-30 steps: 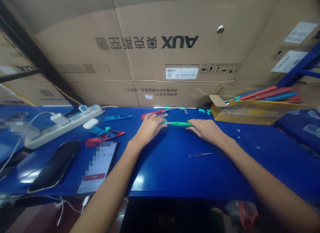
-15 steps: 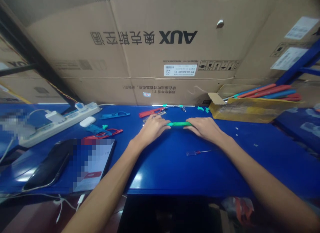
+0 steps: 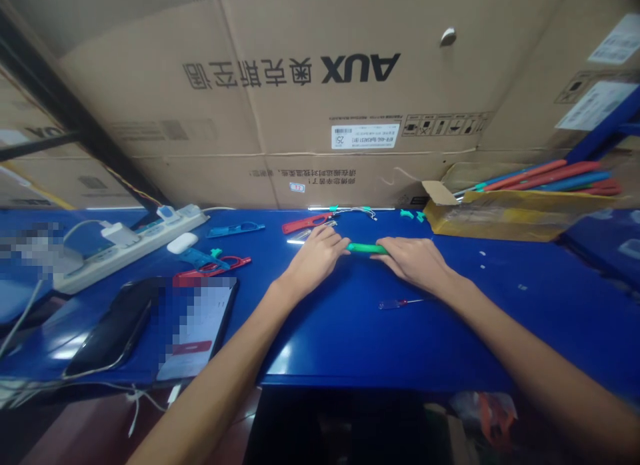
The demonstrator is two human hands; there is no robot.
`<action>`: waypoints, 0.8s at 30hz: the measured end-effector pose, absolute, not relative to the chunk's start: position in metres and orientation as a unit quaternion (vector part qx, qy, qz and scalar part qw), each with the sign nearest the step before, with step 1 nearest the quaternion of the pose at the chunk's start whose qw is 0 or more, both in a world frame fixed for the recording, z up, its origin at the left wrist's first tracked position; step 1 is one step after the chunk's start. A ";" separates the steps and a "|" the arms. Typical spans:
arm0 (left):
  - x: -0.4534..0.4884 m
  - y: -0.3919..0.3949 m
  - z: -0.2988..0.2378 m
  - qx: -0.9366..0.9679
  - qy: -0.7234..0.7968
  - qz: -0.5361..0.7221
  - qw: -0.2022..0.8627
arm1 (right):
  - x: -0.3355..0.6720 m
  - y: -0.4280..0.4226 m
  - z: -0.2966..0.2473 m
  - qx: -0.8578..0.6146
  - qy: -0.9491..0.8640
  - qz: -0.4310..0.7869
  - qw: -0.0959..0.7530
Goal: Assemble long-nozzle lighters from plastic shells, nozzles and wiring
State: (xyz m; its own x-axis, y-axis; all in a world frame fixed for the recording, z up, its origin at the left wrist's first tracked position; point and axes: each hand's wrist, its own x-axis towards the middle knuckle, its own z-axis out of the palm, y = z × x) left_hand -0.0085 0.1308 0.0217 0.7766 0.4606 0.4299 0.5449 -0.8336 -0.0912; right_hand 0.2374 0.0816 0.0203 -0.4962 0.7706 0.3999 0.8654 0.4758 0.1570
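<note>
A long green plastic piece lies across the middle of the blue table. My left hand grips its left end with the fingers curled over it. My right hand is closed over its right end. Only a short green stretch shows between the two hands. A small screwdriver with a clear red handle lies on the table just in front of my right wrist. A red handle piece and some thin metal wires lie just behind my left hand.
At left lie two phones, a white power strip, a white earbud case, and red and blue handle pieces. An open cardboard box of long red and blue parts stands at right. Large cardboard cartons wall the back.
My left hand has slid rightward along the green piece, so less of it shows between my hands. The view shifted slightly.
</note>
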 end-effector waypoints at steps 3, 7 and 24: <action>-0.008 0.129 0.026 -0.927 -0.279 -0.225 0.109 | 0.236 0.080 0.022 -0.491 -0.841 -0.169 0.154; -0.010 0.131 0.026 -0.918 -0.291 -0.243 0.115 | 0.232 0.081 0.022 -0.507 -0.832 -0.150 0.170; -0.006 0.125 0.021 -0.924 -0.326 -0.198 -0.037 | 0.256 0.094 0.035 -0.450 -0.845 0.034 0.286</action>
State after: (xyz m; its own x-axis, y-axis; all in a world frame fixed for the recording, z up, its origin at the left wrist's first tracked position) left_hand -0.0065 0.1251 0.0214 0.7089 0.6165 0.3425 0.5873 -0.7849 0.1974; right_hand 0.2562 0.0944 0.0352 -0.4315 0.7797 0.4537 0.7409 0.5933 -0.3149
